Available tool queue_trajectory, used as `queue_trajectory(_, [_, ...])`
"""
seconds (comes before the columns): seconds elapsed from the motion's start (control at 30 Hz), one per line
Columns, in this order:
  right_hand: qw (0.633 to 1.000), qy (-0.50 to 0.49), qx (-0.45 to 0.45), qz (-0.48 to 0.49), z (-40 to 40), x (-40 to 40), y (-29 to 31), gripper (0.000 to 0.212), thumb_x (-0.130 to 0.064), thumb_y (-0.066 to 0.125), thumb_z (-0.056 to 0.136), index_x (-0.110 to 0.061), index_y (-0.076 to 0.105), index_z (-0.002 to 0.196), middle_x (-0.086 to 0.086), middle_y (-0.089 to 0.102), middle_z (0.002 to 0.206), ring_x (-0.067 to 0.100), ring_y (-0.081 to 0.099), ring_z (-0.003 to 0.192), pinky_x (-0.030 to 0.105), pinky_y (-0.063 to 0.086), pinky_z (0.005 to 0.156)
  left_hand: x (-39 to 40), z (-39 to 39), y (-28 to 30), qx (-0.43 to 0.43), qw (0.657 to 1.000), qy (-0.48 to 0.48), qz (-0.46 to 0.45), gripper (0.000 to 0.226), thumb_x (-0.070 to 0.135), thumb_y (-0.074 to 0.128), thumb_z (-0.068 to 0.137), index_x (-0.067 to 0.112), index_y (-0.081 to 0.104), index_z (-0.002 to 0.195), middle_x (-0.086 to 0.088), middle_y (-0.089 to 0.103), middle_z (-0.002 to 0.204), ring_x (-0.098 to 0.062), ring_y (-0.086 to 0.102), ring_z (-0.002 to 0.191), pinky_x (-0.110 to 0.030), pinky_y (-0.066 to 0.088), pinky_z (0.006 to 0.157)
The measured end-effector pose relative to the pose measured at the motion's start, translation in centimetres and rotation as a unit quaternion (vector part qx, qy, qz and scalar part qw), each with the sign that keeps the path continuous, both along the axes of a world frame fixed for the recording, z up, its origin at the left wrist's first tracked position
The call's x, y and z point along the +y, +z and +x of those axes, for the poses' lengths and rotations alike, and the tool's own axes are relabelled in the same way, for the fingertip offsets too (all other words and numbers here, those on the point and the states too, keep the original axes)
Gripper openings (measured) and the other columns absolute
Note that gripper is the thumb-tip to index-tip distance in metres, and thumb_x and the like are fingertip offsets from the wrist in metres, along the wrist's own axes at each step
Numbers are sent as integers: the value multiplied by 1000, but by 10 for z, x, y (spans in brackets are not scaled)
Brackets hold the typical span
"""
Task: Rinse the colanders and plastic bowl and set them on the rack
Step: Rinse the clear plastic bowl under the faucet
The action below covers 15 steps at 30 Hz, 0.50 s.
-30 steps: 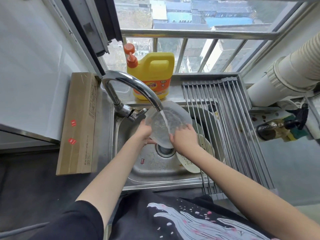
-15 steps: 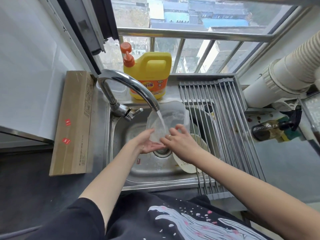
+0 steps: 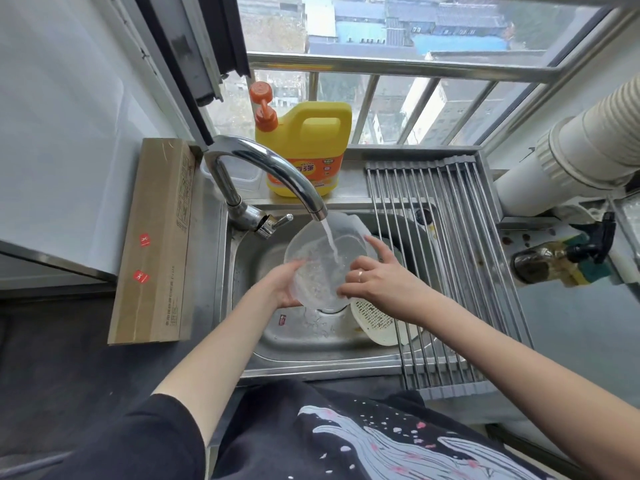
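Tap water (image 3: pixel 330 242) runs into the bowl (image 3: pixel 322 261) over the sink (image 3: pixel 249 258); a colander (image 3: pixel 375 322) lies below. The left hand (image 3: pixel 285 285) grips the bowl's rim, and the right hand (image 3: pixel 377 275) touches it with fingers spread.

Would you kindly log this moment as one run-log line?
stage: rinsing | clear plastic bowl under running faucet | left hand grips bowl | right hand steadies it, fingers spread | colander in sink | rack bare

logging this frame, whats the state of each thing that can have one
faucet: running, stream falling into the bowl
plastic bowl: clear, tilted under the stream, held over the sink
left hand: gripping the bowl's near rim
right hand: fingers spread, touching the bowl
colander: cream, lying in the sink, not held
rack: unrolled over the sink's right side, bare
detergent jug: upright on the ledge
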State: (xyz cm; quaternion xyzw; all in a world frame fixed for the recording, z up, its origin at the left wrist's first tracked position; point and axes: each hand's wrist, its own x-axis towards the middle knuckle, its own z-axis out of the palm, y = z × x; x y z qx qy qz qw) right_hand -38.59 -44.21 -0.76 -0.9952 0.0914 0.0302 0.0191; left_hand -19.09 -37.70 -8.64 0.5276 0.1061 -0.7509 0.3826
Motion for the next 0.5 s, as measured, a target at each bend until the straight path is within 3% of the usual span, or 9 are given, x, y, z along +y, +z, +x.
queue_trajectory(0.1, [999,-43,2,-20,-10,-6,-6,30,-4,74,70,-26,71,91,-10,62,73,17,62,85,59,17,112,-7,-7,-1,-14,997,75,-25,35,26,46,99,8,55,127,-18,63,113,-32,63,97,-48,51,87])
queue_trajectory(0.2, [991,-129,-11,22,-22,-2,-24,35,-2,83,64,-22,76,92,-4,71,77,20,67,83,60,19,108,-18,-5,13,-10,986,109,-123,23,14,48,96,18,62,114,-12,66,107,-26,64,93,-49,46,96])
queue_trajectory(0.33, [951,-234,-81,186,-23,7,-43,25,-4,74,78,-16,76,100,3,76,88,23,70,87,52,10,112,-33,2,34,-177,974,-13,-138,38,9,51,92,16,52,130,-8,63,112,-20,64,92,-39,54,77])
queue_trajectory(0.4, [904,-285,-87,308,-17,13,-43,22,-4,67,85,-14,75,104,6,75,96,21,69,95,40,8,117,-36,7,41,-234,962,-91,-107,54,5,48,89,26,42,138,-9,55,126,-30,59,108,-50,54,81])
queue_trajectory(0.5, [858,-320,-85,392,-13,20,-43,25,-1,63,88,-11,73,109,8,73,106,18,67,103,35,37,110,-34,10,55,-291,937,-184,-69,56,1,41,90,32,40,136,-8,52,124,-32,55,107,-53,53,80])
